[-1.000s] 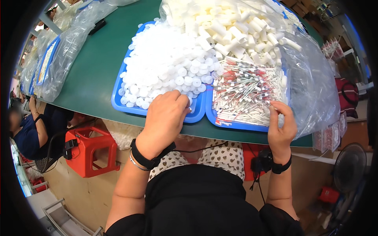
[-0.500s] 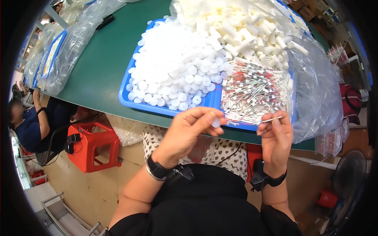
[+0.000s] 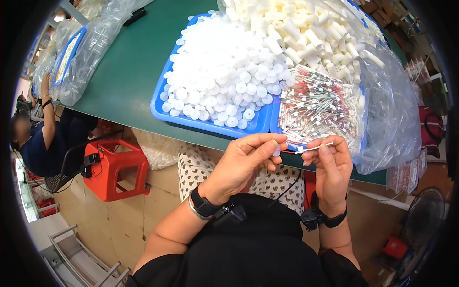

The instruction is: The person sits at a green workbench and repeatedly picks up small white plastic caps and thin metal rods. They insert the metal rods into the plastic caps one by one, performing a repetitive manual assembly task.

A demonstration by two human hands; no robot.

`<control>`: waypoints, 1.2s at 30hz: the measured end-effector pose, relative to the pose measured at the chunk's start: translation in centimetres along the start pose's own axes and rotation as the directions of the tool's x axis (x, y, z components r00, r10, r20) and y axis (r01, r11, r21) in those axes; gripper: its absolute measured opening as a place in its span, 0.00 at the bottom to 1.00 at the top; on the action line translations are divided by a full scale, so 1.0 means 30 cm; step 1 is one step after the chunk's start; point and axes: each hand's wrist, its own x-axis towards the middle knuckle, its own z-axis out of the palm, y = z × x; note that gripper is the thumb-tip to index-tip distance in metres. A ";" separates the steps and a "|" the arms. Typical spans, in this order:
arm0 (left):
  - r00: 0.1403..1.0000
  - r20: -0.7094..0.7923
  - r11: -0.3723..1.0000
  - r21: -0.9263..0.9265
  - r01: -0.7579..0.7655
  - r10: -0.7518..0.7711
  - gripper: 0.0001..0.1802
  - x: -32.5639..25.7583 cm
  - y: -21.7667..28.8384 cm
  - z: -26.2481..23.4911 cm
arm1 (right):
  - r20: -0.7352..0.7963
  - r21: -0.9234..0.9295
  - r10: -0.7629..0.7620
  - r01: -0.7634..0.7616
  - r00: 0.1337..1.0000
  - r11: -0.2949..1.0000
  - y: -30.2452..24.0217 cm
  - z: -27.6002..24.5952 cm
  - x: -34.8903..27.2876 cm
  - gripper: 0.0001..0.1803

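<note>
My left hand (image 3: 239, 162) pinches a small translucent white disc (image 3: 277, 151) between thumb and fingers. Just to its right, my right hand (image 3: 333, 165) grips a thin white stick-like piece (image 3: 313, 149) with a red wire at its left end, which reaches toward the disc. Whether wire and disc touch is too small to tell. Beyond my hands, a blue tray (image 3: 191, 123) bears a heap of the same discs (image 3: 229, 81). Beside it, another blue tray (image 3: 274, 122) holds many thin white pieces with red and dark wires (image 3: 318, 107).
Cream-coloured cylinders (image 3: 306, 36) are heaped behind the trays, with a clear plastic bag (image 3: 389, 115) on the right. The green table (image 3: 119, 86) extends left. A red stool (image 3: 114, 167) stands on the floor near another seated person (image 3: 40, 143). At right is a fan (image 3: 424, 210).
My hands have come closer together, and the stick-like piece's wired end now reaches toward the disc. The view has shifted slightly. At the left, the other person's arm is raised further.
</note>
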 end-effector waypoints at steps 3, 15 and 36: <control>1.000 -0.003 0.992 0.126 0.007 -0.007 0.17 0.003 0.003 0.010 | 0.043 -0.102 -0.037 0.041 0.998 0.994 -0.009 0.022 -0.010 0.05; 0.994 0.001 0.976 -0.188 0.110 -0.112 0.16 -0.001 -0.038 -0.008 | 0.405 -0.729 -0.230 0.464 0.885 0.503 0.016 0.034 0.007 0.10; 0.986 -0.168 0.993 -0.120 -0.016 -0.004 0.19 -0.019 -0.082 0.008 | 0.384 -0.888 -0.269 0.434 0.883 0.155 -0.050 -0.058 0.050 0.04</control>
